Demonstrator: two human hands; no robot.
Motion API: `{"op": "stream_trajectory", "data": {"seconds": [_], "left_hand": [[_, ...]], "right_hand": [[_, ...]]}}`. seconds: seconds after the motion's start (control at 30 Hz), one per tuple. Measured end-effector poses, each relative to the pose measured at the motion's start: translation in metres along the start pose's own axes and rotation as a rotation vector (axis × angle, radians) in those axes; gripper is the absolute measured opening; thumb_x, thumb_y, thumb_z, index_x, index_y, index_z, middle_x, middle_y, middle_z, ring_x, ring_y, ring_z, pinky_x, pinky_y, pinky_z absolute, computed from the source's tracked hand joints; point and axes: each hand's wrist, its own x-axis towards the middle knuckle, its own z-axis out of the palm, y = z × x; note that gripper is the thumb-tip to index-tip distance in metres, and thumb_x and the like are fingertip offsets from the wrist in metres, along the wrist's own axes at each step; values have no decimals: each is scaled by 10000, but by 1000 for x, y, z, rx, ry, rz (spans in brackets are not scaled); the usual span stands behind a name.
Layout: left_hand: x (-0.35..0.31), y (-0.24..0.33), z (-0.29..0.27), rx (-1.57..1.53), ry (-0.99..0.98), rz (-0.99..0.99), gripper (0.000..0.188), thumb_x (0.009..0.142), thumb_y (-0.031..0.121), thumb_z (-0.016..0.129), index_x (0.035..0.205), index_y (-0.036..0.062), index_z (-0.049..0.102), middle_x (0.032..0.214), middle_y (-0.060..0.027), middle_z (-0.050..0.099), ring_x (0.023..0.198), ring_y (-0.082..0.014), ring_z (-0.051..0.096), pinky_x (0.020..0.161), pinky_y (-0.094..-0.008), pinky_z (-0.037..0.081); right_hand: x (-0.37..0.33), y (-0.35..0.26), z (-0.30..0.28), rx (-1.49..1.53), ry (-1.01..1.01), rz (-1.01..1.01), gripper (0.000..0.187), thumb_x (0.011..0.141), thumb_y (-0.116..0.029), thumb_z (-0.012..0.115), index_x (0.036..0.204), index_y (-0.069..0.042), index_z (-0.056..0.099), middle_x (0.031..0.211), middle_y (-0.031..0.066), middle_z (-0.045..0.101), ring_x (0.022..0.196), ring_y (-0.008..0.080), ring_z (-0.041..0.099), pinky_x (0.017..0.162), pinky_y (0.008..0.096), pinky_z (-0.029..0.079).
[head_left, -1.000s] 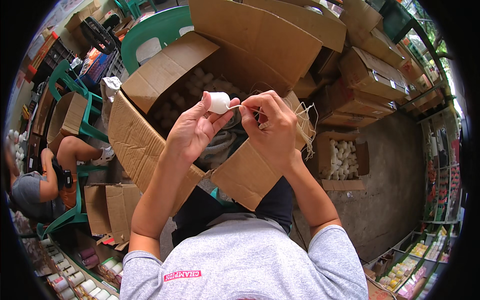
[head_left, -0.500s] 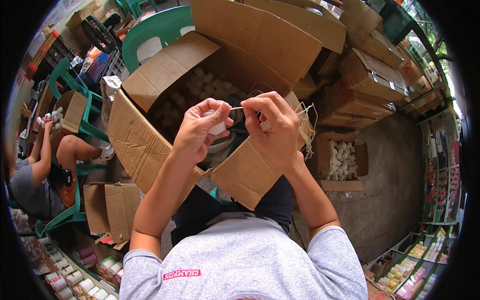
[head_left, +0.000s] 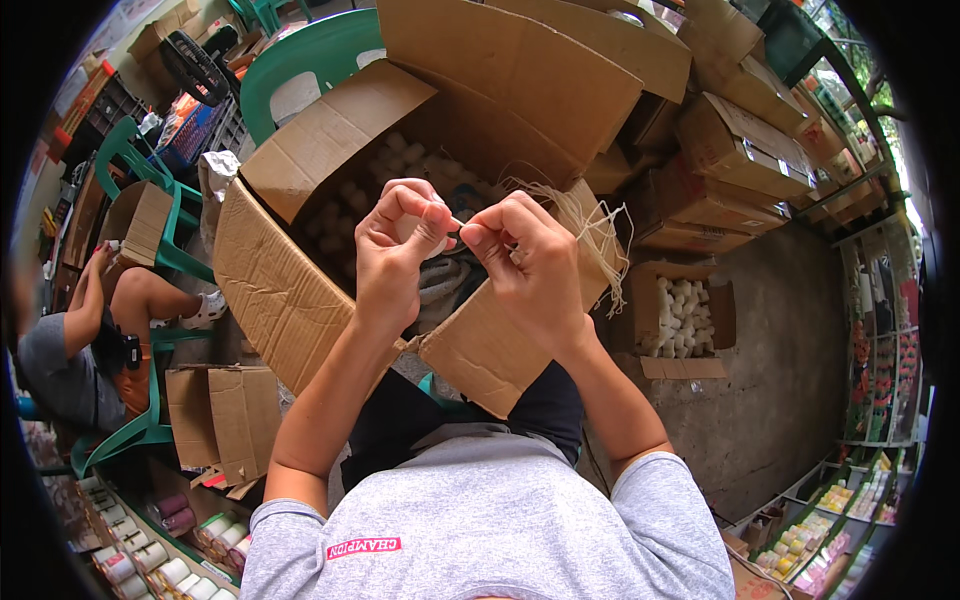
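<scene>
My left hand (head_left: 396,255) is closed around a small white candle (head_left: 407,229), mostly hidden by the fingers. Close beside it, my right hand (head_left: 530,265) pinches a thin pale wick (head_left: 457,226) whose left end meets the left fingertips. Whether the wick is inside the candle cannot be seen. Both hands are above a large open cardboard box (head_left: 280,290) with many white candles (head_left: 405,155) lying in its shadowed inside. A bunch of loose pale wicks (head_left: 603,235) hangs over the box's right flap, just beyond my right hand.
A smaller carton (head_left: 690,370) full of white pieces sits on the floor at right. Stacked cardboard boxes (head_left: 745,150) stand behind it. Another person (head_left: 75,350) sits at left near green chairs (head_left: 150,430). Shelves of goods (head_left: 830,520) line the lower right.
My hands have come closer together, the right moving left and slightly down, so less wick shows between them. The left hand has turned, hiding more of the candle. The seated person's hands have lowered.
</scene>
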Motion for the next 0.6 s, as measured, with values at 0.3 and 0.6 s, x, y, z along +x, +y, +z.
{"op": "stream_trajectory", "data": {"seconds": [0.3, 0.6], "left_hand": [[12, 9, -10, -854, 217, -519, 213, 1024, 224, 472, 1104, 30, 513, 1062, -125, 575, 1065, -265, 597, 1011, -498, 474], [2, 17, 6, -683, 228, -423, 288, 1022, 232, 486, 1204, 9, 463, 1117, -135, 541, 1198, -310, 549, 1056, -466, 460]], "right_hand": [[-10, -4, -4, 188, 36, 88, 135, 752, 52, 701, 708, 15, 580, 740, 78, 595, 608, 117, 589, 550, 240, 483], [-13, 3, -4, 250, -51, 111, 97, 786, 70, 663, 737, 24, 594, 771, 63, 602, 709, 71, 579, 628, 214, 475]]}}
